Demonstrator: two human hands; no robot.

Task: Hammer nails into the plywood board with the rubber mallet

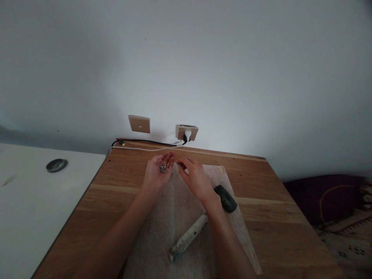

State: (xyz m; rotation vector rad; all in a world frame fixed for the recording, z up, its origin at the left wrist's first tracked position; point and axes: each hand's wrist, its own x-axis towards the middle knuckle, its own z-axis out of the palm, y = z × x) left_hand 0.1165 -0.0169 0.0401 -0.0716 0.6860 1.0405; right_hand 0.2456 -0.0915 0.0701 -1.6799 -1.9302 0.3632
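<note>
My left hand (160, 169) is turned palm up and cupped, above the far part of a pale board (186, 201). On its palm lie several small silvery metal screws or nails (163, 167), too small to tell which. Just right of it, my right hand (193, 174) is pinched, thumb and fingertips close to the left fingers. What the pinch holds, if anything, is too small to make out. A mallet with a black head (225, 198) and a pale, worn handle (188, 238) lies on the board, partly hidden by my right forearm.
Beneath the board is a wooden tabletop (270, 228), its far edge along a white wall (232, 77). Black and white cables (145, 145) run there to a wall socket (180, 132). A round dark dish (56, 165) sits on the white surface (35, 205) at left.
</note>
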